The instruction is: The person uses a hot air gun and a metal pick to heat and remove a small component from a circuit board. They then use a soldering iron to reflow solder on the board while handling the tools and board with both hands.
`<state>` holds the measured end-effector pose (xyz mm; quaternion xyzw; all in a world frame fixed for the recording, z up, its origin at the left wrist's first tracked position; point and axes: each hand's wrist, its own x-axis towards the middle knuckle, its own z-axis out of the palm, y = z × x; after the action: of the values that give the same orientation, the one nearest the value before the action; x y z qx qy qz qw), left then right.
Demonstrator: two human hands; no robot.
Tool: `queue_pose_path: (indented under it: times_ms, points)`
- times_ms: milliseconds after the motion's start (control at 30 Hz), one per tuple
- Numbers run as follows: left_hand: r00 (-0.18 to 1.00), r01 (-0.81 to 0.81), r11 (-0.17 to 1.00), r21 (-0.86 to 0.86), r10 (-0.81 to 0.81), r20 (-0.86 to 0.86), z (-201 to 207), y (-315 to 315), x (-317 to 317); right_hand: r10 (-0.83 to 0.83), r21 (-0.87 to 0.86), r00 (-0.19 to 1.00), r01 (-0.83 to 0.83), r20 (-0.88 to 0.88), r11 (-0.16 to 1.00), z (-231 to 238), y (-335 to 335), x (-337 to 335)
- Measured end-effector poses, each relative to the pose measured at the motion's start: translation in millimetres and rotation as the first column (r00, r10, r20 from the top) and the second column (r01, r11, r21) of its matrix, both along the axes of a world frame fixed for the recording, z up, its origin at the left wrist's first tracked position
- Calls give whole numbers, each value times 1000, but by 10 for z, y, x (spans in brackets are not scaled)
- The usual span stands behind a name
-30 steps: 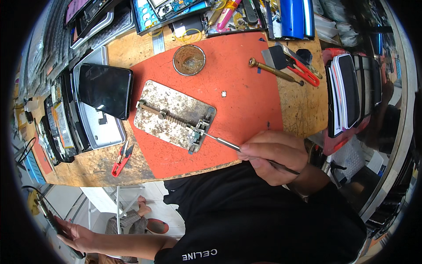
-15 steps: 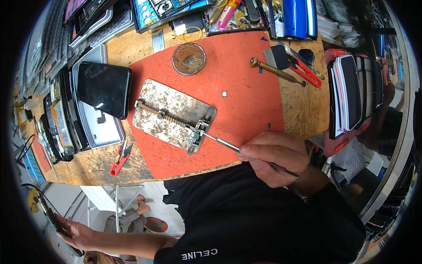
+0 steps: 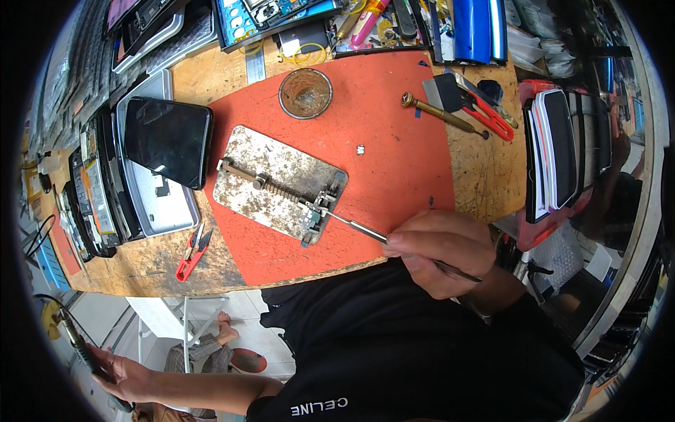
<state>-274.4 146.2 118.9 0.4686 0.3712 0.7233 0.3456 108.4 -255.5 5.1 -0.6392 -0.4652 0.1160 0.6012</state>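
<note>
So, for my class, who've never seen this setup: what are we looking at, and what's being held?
No machine here, just a person's two bare hands. A fisheye camera worn on the head looks down, so straight edges bend. The right hand has its grip on a thin metal tool, its tip at a spring clamp on a metal plate. The left hand, out beyond the table, holds a dark-handled tool. The plate and a round cup stand on an orange mat; a black phone lies to their left.
</note>
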Motion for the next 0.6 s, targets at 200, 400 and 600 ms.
queue_pose_path:
  times_ms: [200,400,600]
  points:
    - [997,37,999,34,-39,61,-4,75,-140,-8,7,1000,8,-6,1000,-5,2,-9]
    - [993,45,998,33,-48,111,-3,80,-114,-11,-13,999,11,31,1000,-11,5,-10]
    - [998,43,998,50,-45,41,-7,98,-168,-9,1,1000,9,25,1000,-37,13,-23]
